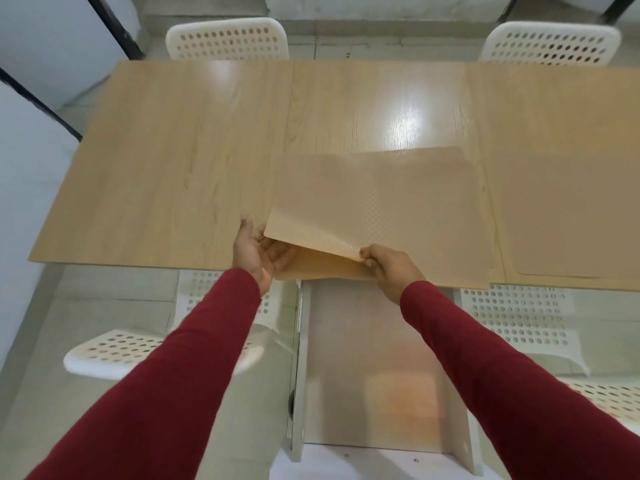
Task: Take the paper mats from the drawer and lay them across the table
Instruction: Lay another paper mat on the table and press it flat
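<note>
Head view: right hand [388, 268] pinching the near edge of the top mat [374, 209], lifting that edge off the stack [322, 266] underneath. Left hand [256, 252] at 9 o'clock of the stack, fingers spread and tucked under the lifted mat, resting on the sheets below. Stack sitting at the table's [166, 168] near edge, dead centre. One more mat [568, 216] lying flat at 3 o'clock. Open drawer [374, 362] sticking out at 6 o'clock, below the hands. White chairs [227, 39] at 12 and along the near side. Red sleeves [180, 375] on both arms.
</note>
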